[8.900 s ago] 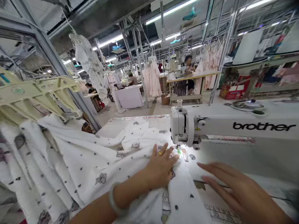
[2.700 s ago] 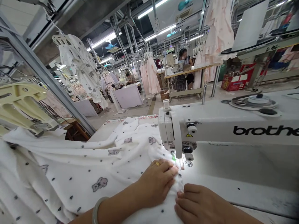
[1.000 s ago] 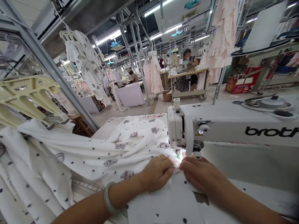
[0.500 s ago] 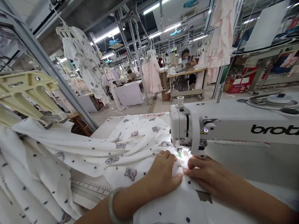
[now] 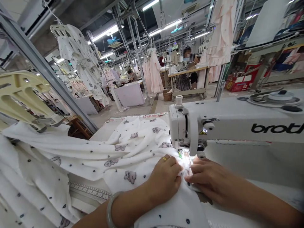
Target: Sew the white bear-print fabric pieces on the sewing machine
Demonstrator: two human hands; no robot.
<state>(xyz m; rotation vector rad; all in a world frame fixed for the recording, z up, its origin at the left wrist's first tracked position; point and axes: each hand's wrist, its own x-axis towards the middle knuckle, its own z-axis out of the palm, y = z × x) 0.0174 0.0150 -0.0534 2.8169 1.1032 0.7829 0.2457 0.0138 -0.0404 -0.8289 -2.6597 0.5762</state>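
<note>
White fabric (image 5: 140, 155) printed with grey bears and small dark marks spreads over the sewing table and under the head of a white sewing machine (image 5: 228, 120). My left hand (image 5: 163, 179), with a ring and a pale bangle, is closed on this fabric just in front of the lit needle area; its fingertips are partly hidden. My right hand (image 5: 206, 177) pinches the cloth's edge between thumb and fingers, right of the left hand and close below the presser foot. The needle tip itself is hard to make out in the glare.
A cream plastic clamp hanger (image 5: 26, 95) carries part of the fabric at the left. A measuring tape strip (image 5: 90, 191) runs along the table. Beyond are a slanting metal post (image 5: 47, 76), hanging pink garments (image 5: 152, 71) and a person (image 5: 188, 68) at another machine.
The whole view has shifted slightly, so the machine appears further left. My left thumb has drawn in against the fingers, and my right fingers sit a little lower relative to the machine head.
</note>
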